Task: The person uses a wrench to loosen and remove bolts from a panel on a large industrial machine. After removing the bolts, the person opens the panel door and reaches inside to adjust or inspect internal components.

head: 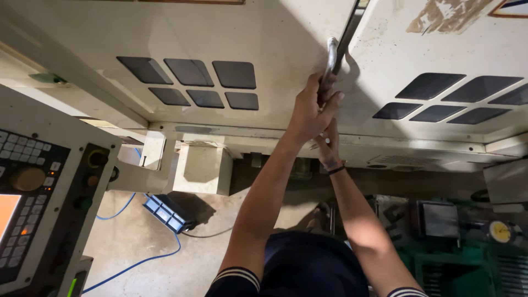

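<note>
I am reaching up with both arms to the metal door handle [331,61] on the cream machine door [264,49], where it meets the neighbouring door panel [440,44] along a dark seam; my left hand [309,113] is wrapping its fingers around the lower part of the handle and clamping on it; my right hand [329,144] is sitting just below and partly behind the left, so I cannot tell whether its fingers are closed on anything; a dark wristband [336,170] is circling that wrist; the handle's lower end is hiding inside my grip, and its top is running up against the seam; dark window panes [201,82] are showing on both doors, those at the right being cut off by the picture's edge; at the left a control panel [33,187] with keys and a knob is cropped; below, a blue cable [137,264] is trailing over the floor [126,236] past a small blue box [168,213], and the green equipment [462,247] at the lower right is too dim to make out.
</note>
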